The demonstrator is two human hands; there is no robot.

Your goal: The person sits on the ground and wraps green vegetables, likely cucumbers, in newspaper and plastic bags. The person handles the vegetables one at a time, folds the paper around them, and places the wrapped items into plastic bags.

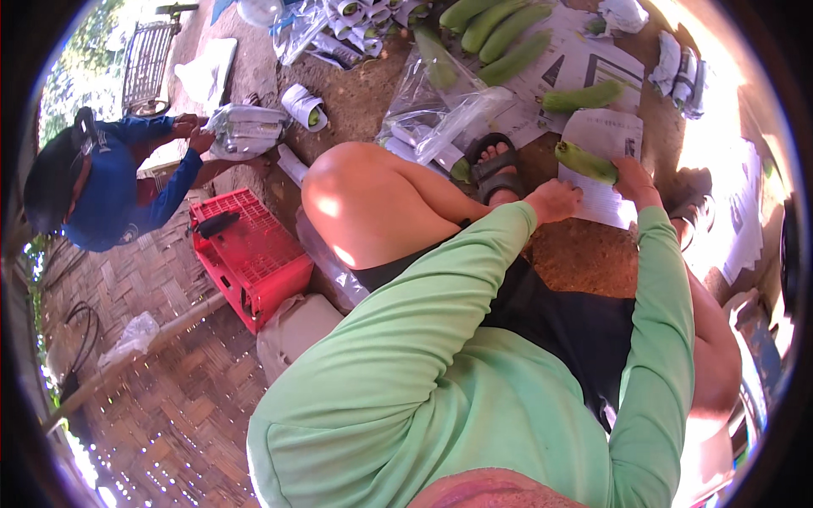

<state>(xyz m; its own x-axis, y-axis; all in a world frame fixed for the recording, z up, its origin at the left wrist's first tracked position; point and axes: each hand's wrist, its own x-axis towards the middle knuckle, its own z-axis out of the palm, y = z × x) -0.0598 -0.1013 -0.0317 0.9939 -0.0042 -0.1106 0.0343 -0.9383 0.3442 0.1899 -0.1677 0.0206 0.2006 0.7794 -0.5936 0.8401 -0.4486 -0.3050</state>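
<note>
On paper sheet [603,199], cucumber [585,161] btwn both hands' fingers.

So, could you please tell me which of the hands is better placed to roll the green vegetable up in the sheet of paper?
Probably the right hand: it already rests against the green vegetable lying on the paper sheet. The left hand only presses the sheet's near edge, which suits holding the paper flat.
</note>
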